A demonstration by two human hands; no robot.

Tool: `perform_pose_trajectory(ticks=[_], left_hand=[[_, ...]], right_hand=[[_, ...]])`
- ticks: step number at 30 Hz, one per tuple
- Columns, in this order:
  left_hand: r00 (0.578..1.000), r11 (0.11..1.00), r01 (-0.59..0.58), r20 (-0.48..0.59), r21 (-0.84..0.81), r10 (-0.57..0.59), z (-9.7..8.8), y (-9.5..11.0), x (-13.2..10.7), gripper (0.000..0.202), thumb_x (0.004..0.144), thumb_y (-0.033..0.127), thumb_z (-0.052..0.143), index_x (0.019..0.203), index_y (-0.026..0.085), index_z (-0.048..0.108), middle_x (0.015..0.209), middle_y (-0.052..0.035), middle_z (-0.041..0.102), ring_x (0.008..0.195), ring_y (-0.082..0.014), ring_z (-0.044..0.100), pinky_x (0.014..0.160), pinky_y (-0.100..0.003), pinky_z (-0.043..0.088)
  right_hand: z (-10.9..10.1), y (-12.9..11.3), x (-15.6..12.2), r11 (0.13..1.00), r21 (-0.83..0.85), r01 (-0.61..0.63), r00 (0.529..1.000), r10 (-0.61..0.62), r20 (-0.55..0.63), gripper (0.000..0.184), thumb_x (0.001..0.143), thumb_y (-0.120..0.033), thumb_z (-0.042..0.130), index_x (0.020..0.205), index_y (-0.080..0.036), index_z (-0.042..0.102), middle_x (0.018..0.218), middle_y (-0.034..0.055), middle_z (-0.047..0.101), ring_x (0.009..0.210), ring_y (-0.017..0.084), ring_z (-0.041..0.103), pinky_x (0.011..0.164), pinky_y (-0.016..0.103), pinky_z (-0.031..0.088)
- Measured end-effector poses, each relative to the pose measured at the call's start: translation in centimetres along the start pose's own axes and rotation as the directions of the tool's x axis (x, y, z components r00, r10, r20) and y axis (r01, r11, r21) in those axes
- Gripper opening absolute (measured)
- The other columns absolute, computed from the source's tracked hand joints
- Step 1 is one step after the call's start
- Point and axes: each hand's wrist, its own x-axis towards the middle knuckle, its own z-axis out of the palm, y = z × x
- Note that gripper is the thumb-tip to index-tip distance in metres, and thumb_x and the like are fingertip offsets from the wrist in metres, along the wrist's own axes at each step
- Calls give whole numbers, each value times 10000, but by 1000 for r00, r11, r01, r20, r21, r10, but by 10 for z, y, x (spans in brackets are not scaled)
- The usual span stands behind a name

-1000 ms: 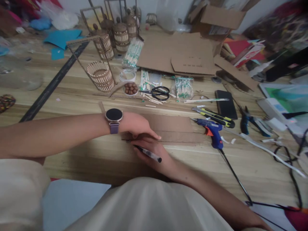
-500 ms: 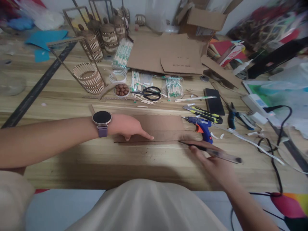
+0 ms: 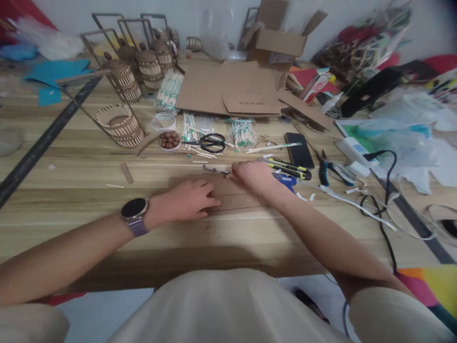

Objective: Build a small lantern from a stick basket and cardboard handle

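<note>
My left hand (image 3: 189, 200), with a watch on the wrist, lies flat with fingers stretched out on a long brown cardboard strip (image 3: 232, 193) at the middle of the wooden table. Beyond it, my right hand (image 3: 252, 174) is closed round a pen (image 3: 212, 168). The pen points left along the strip's far edge. My right wrist hides part of a blue glue gun (image 3: 284, 180).
Past the strip lie black scissors (image 3: 209, 142), a dish of brown beads (image 3: 169, 140), stick bundles, a yellow-black utility knife (image 3: 290, 167), a phone (image 3: 299, 150) and pliers (image 3: 330, 171). Stick baskets (image 3: 119, 125) stand at left, flattened cardboard (image 3: 228, 90) behind, cables (image 3: 383, 209) at right.
My right hand swung from the strip's near right end, by the glue gun, to its far edge, and the pen now points left. My left hand stayed on the cardboard.
</note>
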Motion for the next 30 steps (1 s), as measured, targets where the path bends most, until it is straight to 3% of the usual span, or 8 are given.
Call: perform_pose_trajectory(ticks=[3, 6, 10, 15, 18, 23, 26, 30], left_hand=[[998, 999, 46, -52, -23, -47, 14, 3, 1, 386, 906, 312, 680, 1291, 276, 671, 1378, -146, 579, 1259, -353, 532, 1023, -480, 469], [993, 994, 78, -87, -71, -84, 21, -2, 4, 399, 890, 301, 691, 1287, 264, 665, 1497, -151, 491, 1404, -392, 413, 1118, -539, 404], [989, 992, 99, -99, -78, -106, 21, -11, 11, 342, 911, 244, 629, 1248, 219, 679, 1465, -177, 508, 1352, -379, 469, 1083, -523, 448], [967, 986, 159, -194, -43, -164, 25, -12, 19, 290, 944, 172, 535, 1189, 181, 689, 1367, -170, 578, 1250, -347, 533, 1037, -505, 486], [948, 978, 203, -239, -56, -210, 32, -6, 22, 264, 975, 250, 545, 1184, 158, 678, 1376, -193, 570, 1257, -355, 528, 1035, -520, 491], [900, 962, 269, -341, -54, -271, 52, 2, 26, 370, 960, 410, 608, 1204, 136, 652, 1408, -226, 545, 1305, -386, 493, 1058, -564, 476], [880, 963, 268, -402, -15, -251, 63, 3, 28, 382, 979, 396, 569, 1219, 112, 657, 1411, -247, 541, 1301, -407, 494, 1061, -591, 467], [872, 968, 252, -436, 6, -225, 67, 4, 27, 401, 1000, 396, 524, 1232, 99, 659, 1405, -262, 544, 1288, -413, 499, 1050, -609, 465]], right_hand=[[3, 9, -4, 998, 54, -42, 997, 45, -56, 411, 1021, -507, 484, 1162, -182, 692, 1049, 153, 783, 945, 298, 735, 682, 310, 445], [9, 32, -30, 983, 153, -99, 987, 116, -108, 385, 1026, -492, 471, 1118, -202, 707, 1048, 113, 785, 954, 289, 726, 654, 305, 414], [26, 63, -75, 936, 287, -205, 960, 249, -125, 298, 989, -420, 514, 997, -227, 741, 907, 65, 787, 821, 258, 720, 604, 297, 391], [46, 88, -118, 869, 431, -244, 922, 346, -174, 372, 956, -477, 491, 938, -233, 771, 738, 58, 749, 630, 221, 667, 559, 295, 407], [50, 98, -130, 837, 459, -298, 895, 412, -170, 394, 942, -481, 487, 941, -211, 774, 697, 65, 732, 602, 220, 652, 553, 297, 409], [48, 117, -126, 824, 385, -415, 857, 497, -139, 354, 940, -438, 500, 954, -206, 767, 759, 82, 747, 668, 238, 673, 571, 303, 407], [46, 130, -107, 872, 312, -376, 880, 442, -173, 323, 961, -376, 491, 966, -197, 760, 924, 109, 762, 808, 247, 697, 635, 304, 443], [46, 146, -66, 959, 129, -251, 955, 267, -131, 322, 956, -308, 527, 1146, -149, 732, 1124, 165, 732, 1036, 292, 669, 798, 338, 483]])
